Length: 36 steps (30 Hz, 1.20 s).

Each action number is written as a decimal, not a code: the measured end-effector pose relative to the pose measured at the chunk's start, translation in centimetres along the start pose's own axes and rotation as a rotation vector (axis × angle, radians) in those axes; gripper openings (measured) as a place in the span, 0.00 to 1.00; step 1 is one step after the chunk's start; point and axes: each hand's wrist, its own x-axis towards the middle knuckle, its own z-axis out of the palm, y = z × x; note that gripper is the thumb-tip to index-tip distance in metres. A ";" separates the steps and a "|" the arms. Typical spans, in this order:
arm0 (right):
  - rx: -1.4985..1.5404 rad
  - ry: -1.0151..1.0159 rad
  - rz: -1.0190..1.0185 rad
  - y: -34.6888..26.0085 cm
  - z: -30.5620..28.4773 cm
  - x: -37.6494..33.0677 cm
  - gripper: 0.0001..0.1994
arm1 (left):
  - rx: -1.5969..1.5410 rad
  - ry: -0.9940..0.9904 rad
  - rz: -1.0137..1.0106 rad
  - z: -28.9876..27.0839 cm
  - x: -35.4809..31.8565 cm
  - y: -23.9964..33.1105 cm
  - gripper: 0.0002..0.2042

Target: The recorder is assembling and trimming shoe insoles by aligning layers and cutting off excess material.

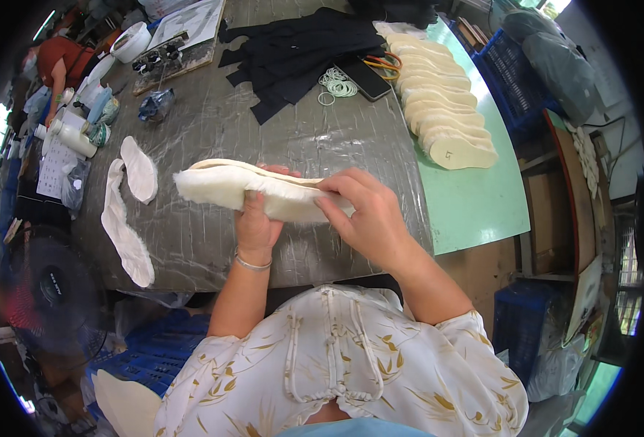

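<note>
A long, fluffy white fleece piece (216, 189) and a thin, pale cream, sole-shaped layer (224, 164) sit edge-up in both hands, above the grey, film-covered worktop (183, 251).
From where I stand, the left hand's (258, 222) grip pinches the middle, thumb on the fleece, fingers behind — the right hand's (366, 215) grip pinches the rim toward the right end, thumb and fingertips close together. The pair looks light; I'd judge the fleece soft and squashy, the cream layer bendy yet firmer, neither fragile. Loose pile could let the layers slide — best held through both at mid-length, with fingertips along the rim.
</note>
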 end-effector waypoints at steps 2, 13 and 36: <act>-0.008 -0.037 0.013 0.2 -0.3 0.1 0.05 | 0.028 0.000 -0.007 -0.2 0.0 0.1 0.31; 0.079 0.017 -0.088 0.9 -0.1 0.1 0.07 | 0.055 0.005 0.021 -1.2 -0.3 0.9 0.31; 0.176 0.034 -0.039 1.6 -1.8 -0.8 0.04 | -0.067 -0.111 0.159 -1.5 0.6 1.9 0.20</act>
